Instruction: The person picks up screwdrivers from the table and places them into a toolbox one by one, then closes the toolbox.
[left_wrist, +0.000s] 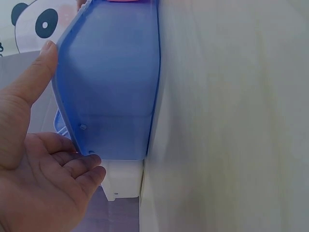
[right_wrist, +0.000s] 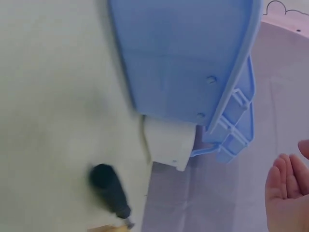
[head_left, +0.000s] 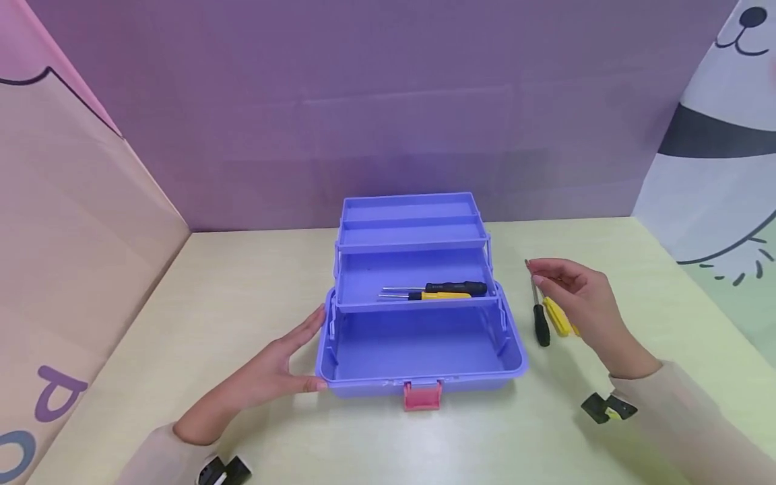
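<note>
My left hand (head_left: 281, 367) braced the periwinkle cantilever toolbox (head_left: 418, 343), fingers spread. On the table (head_left: 261, 283) to its right, the black-handled screwdriver (head_left: 541, 323) seemed light, rigid, best taken by its handle; whether my right hand (head_left: 576, 293) pinched its tip, I couldn't tell.

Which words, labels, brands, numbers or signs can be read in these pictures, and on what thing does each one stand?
"p" or "d": a purple letter turned sideways, so I cannot tell which, on the left wall.
"o": a blue ring, cut by the picture's edge, so uncertain; same wall.
I can make out no lettering on the toolbox or screwdrivers.
</note>
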The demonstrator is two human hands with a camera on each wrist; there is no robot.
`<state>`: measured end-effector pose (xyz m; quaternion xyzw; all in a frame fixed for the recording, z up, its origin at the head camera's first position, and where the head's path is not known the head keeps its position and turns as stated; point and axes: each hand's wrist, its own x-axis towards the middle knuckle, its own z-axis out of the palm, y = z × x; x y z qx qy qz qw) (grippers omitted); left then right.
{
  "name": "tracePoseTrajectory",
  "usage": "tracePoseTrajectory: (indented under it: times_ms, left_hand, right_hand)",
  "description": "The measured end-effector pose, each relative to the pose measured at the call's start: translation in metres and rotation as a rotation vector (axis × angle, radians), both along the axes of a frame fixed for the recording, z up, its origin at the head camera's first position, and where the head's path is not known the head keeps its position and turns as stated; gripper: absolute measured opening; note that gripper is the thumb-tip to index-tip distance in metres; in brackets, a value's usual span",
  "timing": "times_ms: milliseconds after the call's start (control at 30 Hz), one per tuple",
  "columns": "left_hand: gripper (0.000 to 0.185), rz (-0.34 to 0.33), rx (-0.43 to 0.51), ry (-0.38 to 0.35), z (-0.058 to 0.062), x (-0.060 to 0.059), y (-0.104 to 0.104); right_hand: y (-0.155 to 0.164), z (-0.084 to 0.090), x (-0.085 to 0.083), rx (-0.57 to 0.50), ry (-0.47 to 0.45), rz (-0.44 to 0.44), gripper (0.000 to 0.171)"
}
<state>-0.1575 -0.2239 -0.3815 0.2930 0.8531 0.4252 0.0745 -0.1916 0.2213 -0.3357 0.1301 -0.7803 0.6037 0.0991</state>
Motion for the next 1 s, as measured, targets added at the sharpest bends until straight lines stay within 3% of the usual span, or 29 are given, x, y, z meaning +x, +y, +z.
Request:
tracePoseTrajectory:
  times_ms: [200,500,633,767,1000]
  left_hand:
    - [0.097,0.000,-0.007,0.005,0.000,0.000,0.000]
    - [0.098,0.005,-0.011,0.009,0.001,-0.002,0.001]
    - [0.098,-0.003,0.001,0.012,0.000,-0.003,0.002]
    - [0.098,-0.003,-0.002,0.006,-0.001,-0.003,0.002]
    - [0.099,0.000,-0.009,-0.003,0.000,-0.004,0.003]
  right_hand:
    - [0.010,-0.014,0.003,-0.144,-0.082,-0.046,0.018]
    - [0.014,-0.026,0.005,-0.171,-0.099,-0.174,0.021]
    - [0.017,-0.029,0.005,-0.223,-0.172,-0.256,0.023]
    - [0.021,-0.033,0.006,-0.310,-0.275,-0.307,0.017]
    - [0.030,-0.040,0.007,-0.531,-0.361,-0.286,0.018]
